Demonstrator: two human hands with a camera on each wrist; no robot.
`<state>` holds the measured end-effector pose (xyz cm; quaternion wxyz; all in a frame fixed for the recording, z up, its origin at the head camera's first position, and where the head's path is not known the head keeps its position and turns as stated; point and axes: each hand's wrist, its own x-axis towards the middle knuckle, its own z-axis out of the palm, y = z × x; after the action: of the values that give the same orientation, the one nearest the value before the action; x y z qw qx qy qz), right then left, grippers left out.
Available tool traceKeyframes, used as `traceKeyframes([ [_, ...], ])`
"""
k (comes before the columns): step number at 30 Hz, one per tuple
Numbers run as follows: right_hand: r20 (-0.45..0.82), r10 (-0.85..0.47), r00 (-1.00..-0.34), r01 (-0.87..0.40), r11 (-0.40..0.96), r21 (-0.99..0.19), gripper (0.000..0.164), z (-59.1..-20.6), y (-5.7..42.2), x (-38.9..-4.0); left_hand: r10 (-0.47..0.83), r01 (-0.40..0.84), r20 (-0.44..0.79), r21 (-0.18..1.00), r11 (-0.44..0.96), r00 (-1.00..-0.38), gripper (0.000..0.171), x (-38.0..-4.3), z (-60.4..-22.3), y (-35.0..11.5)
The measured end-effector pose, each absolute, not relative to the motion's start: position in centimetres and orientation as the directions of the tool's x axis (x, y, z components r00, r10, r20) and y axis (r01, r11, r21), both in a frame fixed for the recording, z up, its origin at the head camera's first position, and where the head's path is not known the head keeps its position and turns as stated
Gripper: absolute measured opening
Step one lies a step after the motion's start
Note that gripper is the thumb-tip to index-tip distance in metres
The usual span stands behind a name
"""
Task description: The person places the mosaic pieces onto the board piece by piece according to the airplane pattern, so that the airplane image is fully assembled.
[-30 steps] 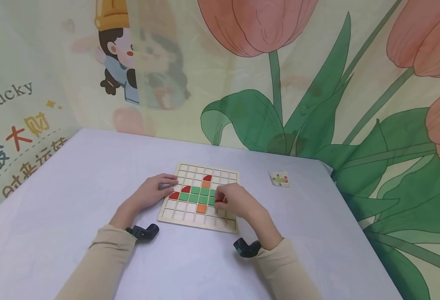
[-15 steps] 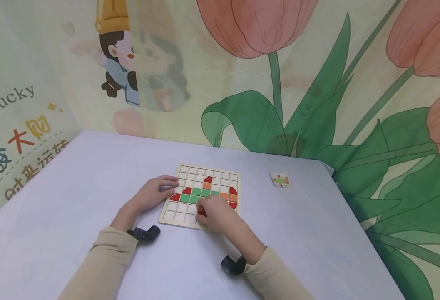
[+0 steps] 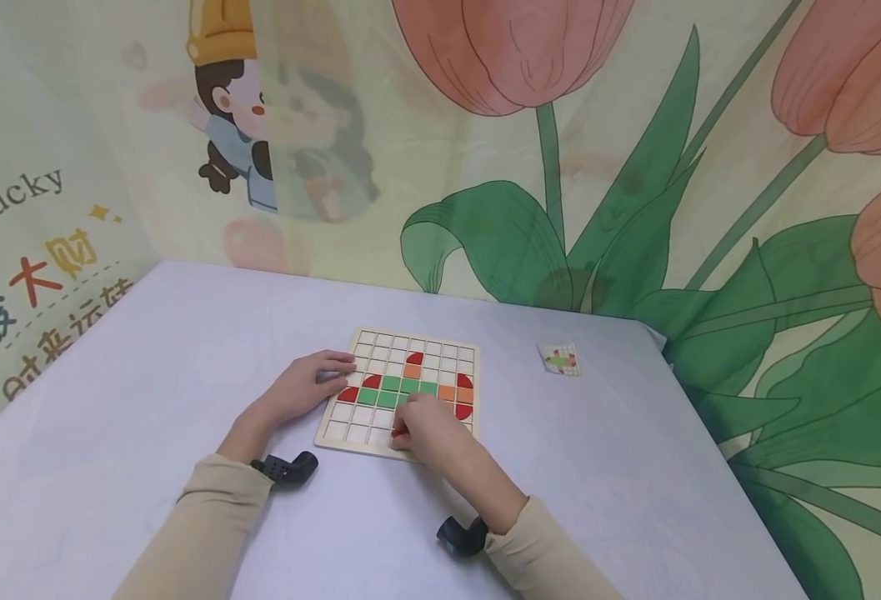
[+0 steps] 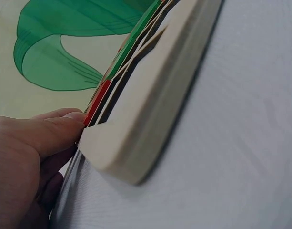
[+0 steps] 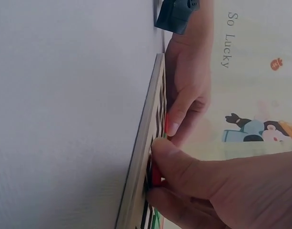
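Note:
A square wooden grid board [image 3: 339, 412] lies on the table, with green tiles [image 3: 389, 398], orange tiles [image 3: 413, 371] and red quarter-round tiles [image 3: 415, 358] in its cells. My right hand [image 3: 436, 429] is over the board's front half and pinches a red tile [image 5: 156, 174] between thumb and fingers, right at the cells. In the head view this hand covers several front cells. My left hand [image 3: 308, 385] rests at the board's left edge. Its thumb [image 4: 60, 133] touches the edge beside another red tile [image 4: 96, 102] in the left wrist view.
A small card [image 3: 560, 360] printed with a coloured grid pattern lies on the white-covered table [image 3: 598, 467], right of the board. Behind the table hangs a printed cloth [image 3: 485, 242] with tulips. Each wrist wears a dark camera, such as the left one [image 3: 290, 468].
My right hand has moved left and toward the front of the board with the red tile, uncovering orange and red tiles on the right. My left hand has stayed at the edge.

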<state>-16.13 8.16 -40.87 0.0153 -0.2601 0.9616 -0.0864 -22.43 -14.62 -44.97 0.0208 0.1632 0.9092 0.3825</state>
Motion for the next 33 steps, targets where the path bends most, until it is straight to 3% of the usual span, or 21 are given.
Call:
traceKeyframes([
  [13, -0.057, -0.511, -0.858, -0.494, 0.85, -0.183, 0.011, -40.3, 8.4, -16.0, 0.308, 0.279, 0.09, 0.707, 0.65, -0.947, 0.035, -22.6, -45.0, -14.5],
  [33, 0.041, -0.462, -0.886, -0.459, 0.861, -0.219, 0.008, -41.2, 8.2, -15.0, 0.305, 0.297, 0.118, 0.702, 0.648, -0.945, 0.034, -22.4, -45.4, -14.5],
])
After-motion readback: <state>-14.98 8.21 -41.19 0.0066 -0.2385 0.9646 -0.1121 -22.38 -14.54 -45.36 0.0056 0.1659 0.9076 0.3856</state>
